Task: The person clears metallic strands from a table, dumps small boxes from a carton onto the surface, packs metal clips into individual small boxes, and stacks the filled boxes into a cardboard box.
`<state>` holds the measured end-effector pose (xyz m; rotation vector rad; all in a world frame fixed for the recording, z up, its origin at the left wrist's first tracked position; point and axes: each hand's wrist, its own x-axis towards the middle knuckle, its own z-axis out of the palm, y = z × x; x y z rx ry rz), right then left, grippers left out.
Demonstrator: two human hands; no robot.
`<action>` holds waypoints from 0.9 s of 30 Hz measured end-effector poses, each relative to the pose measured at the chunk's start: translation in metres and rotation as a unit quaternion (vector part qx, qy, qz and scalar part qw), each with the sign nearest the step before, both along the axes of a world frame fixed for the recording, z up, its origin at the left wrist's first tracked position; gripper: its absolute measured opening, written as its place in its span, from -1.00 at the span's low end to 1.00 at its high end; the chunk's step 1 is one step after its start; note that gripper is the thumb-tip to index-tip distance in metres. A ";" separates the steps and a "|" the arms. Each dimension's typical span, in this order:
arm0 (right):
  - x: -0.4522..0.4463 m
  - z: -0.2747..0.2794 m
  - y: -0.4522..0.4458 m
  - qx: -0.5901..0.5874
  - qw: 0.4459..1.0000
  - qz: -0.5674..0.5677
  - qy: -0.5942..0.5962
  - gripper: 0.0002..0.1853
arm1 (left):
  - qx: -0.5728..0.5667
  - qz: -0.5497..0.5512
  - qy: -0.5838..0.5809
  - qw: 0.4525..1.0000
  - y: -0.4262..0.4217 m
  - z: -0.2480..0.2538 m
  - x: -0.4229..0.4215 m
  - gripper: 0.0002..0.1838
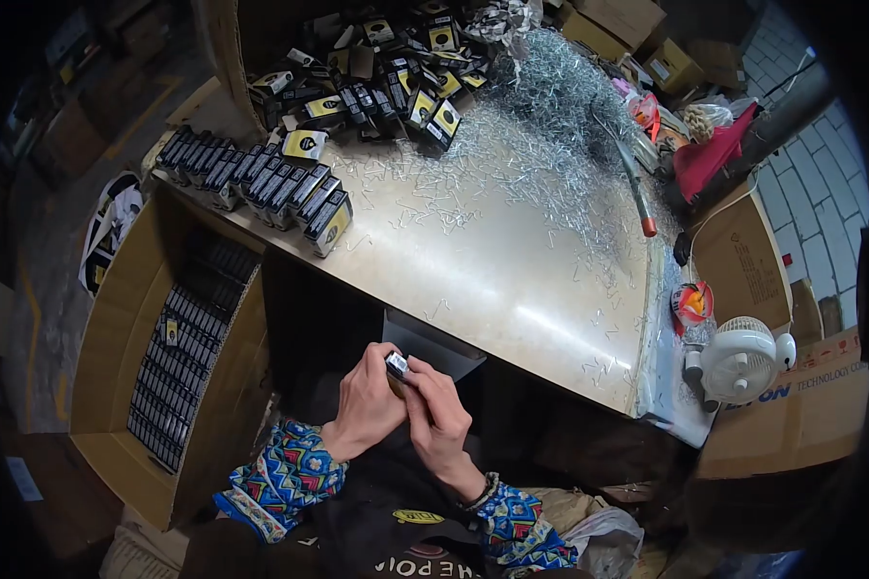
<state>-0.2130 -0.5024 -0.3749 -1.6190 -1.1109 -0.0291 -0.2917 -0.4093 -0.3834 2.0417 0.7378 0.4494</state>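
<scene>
Sleeves (285, 478) lay nearest; beyond, the left hand (367, 410) and right hand (442, 417) pinched 1 box (396, 364) in their fingertips, short of the table (512, 314). Left stood a carton (227, 386) and a box row (270, 188); a box pile (396, 92) and wires (562, 101) crowded the far side; right, a fan (741, 359).

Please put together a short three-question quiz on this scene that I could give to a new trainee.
1. What do the left hand and the right hand hold together?
2. What lies scattered over the tabletop: (a) coins, (b) thin metal pieces or (c) rubber bands?
3. True or false: the white fan is to the right of the tabletop, as the person sees it.

Key: 1. A small dark box. 2. b. 3. True.
</scene>
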 end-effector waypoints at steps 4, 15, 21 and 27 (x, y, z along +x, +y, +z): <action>0.043 0.014 -0.014 -0.003 0.995 -0.065 -0.069 -0.59 | 0.071 -0.006 -0.147 0.987 0.003 0.004 0.020 -0.39; 0.090 0.010 0.040 -0.059 0.996 -0.027 0.067 -0.59 | 0.372 0.036 -0.083 0.924 0.085 0.035 0.072 -0.58; 0.144 -0.009 0.135 -0.231 0.918 0.019 -0.320 -0.53 | 0.386 0.017 -0.086 0.918 0.211 0.079 0.074 -0.70; 0.249 -0.014 0.145 -0.387 0.834 -0.113 -0.376 -0.47 | 0.353 -0.145 0.300 0.874 0.331 0.103 0.109 -0.47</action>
